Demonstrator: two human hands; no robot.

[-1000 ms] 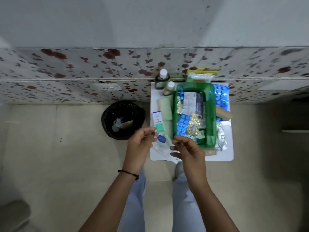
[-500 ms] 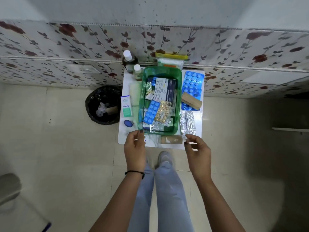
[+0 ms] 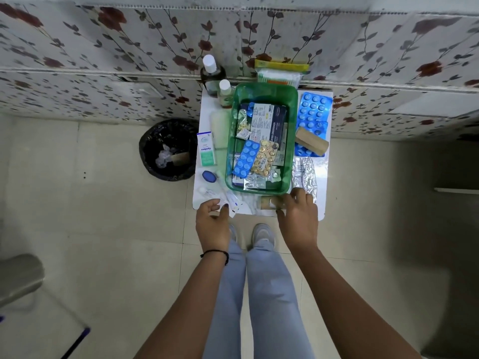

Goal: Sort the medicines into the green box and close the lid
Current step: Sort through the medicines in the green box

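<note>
As the sorting stands in the head view, we list it as partly done.

- **Green box** [image 3: 229, 151]: in the middle of the white table [image 3: 324, 212], lid off. It holds a dressing pack [image 3: 267, 120], a blue strip [image 3: 245, 158], a gold strip [image 3: 267, 156] and small foil pieces.
- **Outside the box, to be sorted by our judgement:**
  - Right: a blister sheet [image 3: 315, 104] with a brown roll [image 3: 312, 141] lying on it.
  - Near right: foil strips [image 3: 303, 174].
  - Left: a carton [image 3: 206, 149] and a blue cap [image 3: 209, 176].
  - Far edge, against the wall: two bottles [image 3: 211, 73] and a packet [image 3: 281, 72].
- **Pale flat piece** [image 3: 219, 125], left of the box: maybe the lid, we cannot tell.
- **Left hand** [image 3: 211, 224]: pinches a white sachet [image 3: 232, 203] at the near edge.
- **Right hand** [image 3: 298, 218]: fingers spread, tips touching a small roll [image 3: 269, 202] just beside the box's near wall, not closed round it.
- **Edges and room:**
  - The table is crowded to all four edges.
  - The sachet and small roll lie right at the near edge and could slide off.
  - The wall shuts the far side.
  - A bin [image 3: 168, 149] stands on the floor just beside the left edge.
  - We judge the open approach to be from the near side and from above the box.
</note>
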